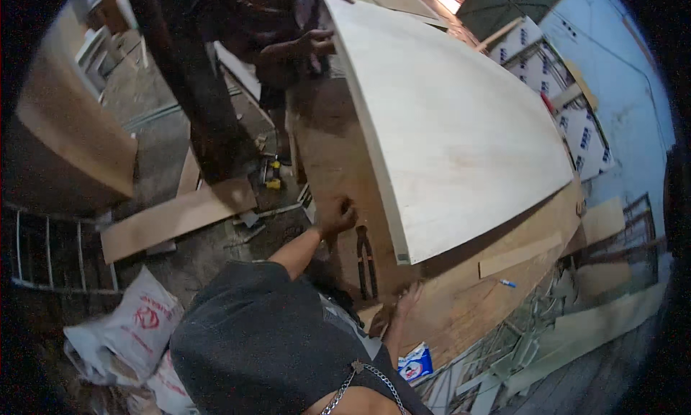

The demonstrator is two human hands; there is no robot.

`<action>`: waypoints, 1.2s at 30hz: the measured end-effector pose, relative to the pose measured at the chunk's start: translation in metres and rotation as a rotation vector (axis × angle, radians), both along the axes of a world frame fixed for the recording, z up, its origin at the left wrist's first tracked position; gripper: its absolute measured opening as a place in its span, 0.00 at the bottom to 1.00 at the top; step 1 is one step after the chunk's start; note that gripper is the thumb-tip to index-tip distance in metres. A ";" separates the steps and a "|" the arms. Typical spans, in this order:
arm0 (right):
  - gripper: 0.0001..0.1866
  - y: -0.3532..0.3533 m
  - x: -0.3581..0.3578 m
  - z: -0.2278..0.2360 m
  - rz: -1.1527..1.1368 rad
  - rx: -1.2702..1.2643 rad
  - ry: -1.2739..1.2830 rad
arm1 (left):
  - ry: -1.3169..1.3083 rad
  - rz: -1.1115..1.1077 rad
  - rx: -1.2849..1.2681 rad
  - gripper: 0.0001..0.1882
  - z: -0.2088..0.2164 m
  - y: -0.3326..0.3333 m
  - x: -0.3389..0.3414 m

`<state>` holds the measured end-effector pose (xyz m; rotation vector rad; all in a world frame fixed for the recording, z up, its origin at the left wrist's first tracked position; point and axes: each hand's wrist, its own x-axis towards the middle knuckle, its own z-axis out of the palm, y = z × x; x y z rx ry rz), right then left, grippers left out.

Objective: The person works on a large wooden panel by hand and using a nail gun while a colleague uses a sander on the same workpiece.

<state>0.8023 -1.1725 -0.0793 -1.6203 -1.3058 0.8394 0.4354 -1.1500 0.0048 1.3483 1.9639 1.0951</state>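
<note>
A large white panel [453, 134] lies tilted across the wooden worktable [446, 314]. My left hand [337, 215] is closed above the table, left of the panel's near corner; whatever its fingers may hold is hidden. Just right of that hand, a pair of long-handled pincers [366, 264] with dark grips rests on the wood. My right hand [409, 298], somewhat blurred, is open with fingers stretched out, low beside the table's near edge and apart from the panel. At the far left edge of the panel is another person's hand [317, 42], touching it.
A thin wood strip [520, 254] and a blue marker [507, 282] lie on the table's right side. A blue-and-white packet [415, 362] sits at the near edge. Floor items at left include a yellow-and-black power tool [272, 174], a board [176, 220] and white sacks [129, 328].
</note>
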 end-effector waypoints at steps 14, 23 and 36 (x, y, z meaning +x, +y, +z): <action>0.26 -0.003 -0.173 0.294 0.214 -0.139 1.024 | -0.111 0.028 0.016 0.23 -0.018 -0.008 -0.012; 0.28 0.030 -0.115 0.194 -0.036 0.454 -0.082 | -0.345 0.308 0.647 0.42 0.132 0.015 -0.039; 0.26 -0.014 -0.170 0.218 -0.154 -0.202 0.912 | -0.116 0.239 0.473 0.46 0.098 0.076 -0.074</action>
